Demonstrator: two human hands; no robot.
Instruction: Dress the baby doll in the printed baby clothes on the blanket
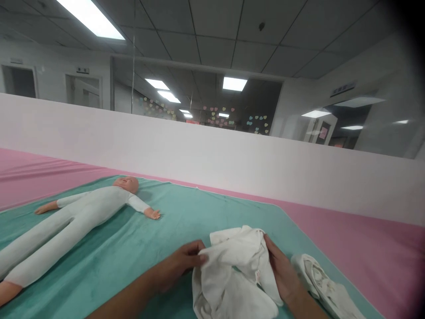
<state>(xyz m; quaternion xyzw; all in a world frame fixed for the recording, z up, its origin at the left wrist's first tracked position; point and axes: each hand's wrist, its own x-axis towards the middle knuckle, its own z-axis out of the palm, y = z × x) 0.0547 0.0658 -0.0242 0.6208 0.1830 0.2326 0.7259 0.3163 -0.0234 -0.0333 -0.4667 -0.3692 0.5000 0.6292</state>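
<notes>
A crumpled white cloth garment (232,270) is bunched up between my two hands over the green sheet. My left hand (181,263) pinches its upper left edge between thumb and fingers. On the other side, my right hand (280,268) grips the garment's right edge, with most of its fingers hidden behind the fabric. A small printed label shows near the right side of the cloth. Its lower part hangs down to the bottom of the view, so I cannot tell what kind of garment it is.
A baby doll (96,206) in a white bodysuit lies on its back at the left, arms spread. Folded white cloth items (327,285) lie right of my right hand. The green sheet (186,208) covers a pink surface (358,235), bordered by a low white wall (212,153).
</notes>
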